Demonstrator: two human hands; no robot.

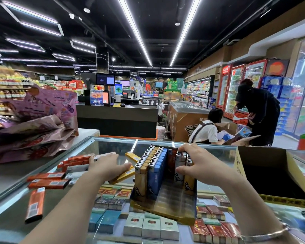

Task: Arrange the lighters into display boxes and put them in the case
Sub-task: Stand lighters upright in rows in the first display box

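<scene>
Both hands curl: left hand (107, 166) grips yellow lighters (124, 175); right hand (200, 164) clasps lighters in display box (167, 206); labels unreadable.

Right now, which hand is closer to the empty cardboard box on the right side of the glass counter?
Right. The right hand grips lighters in the display box, just left of the cardboard box. The left hand holds yellow lighters farther left, beyond the display box.
</scene>
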